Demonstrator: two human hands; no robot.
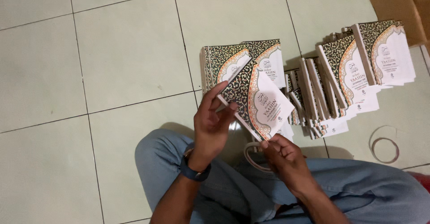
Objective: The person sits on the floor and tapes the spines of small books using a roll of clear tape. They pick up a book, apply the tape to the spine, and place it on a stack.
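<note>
A small booklet (260,101) with a dark ornamental cover and a white panel is held up over the floor, tilted. My left hand (212,125) grips its left edge, thumb on the cover. At the booklet's lower corner my right hand (282,154) pinches it with the fingertips. A pale loop of cord or rubber band (253,159) hangs just below, by my right hand. I wear a dark wristwatch (193,172) on the left wrist.
Stacks of the same booklets lie on the tiled floor: one stack (233,60) behind my hands, a fanned row (313,98) to the right, more (380,53) at the far right. Rubber bands (385,145) lie at right. A cardboard box (398,4) stands top right. My jeans-clad legs (358,192) fill the bottom.
</note>
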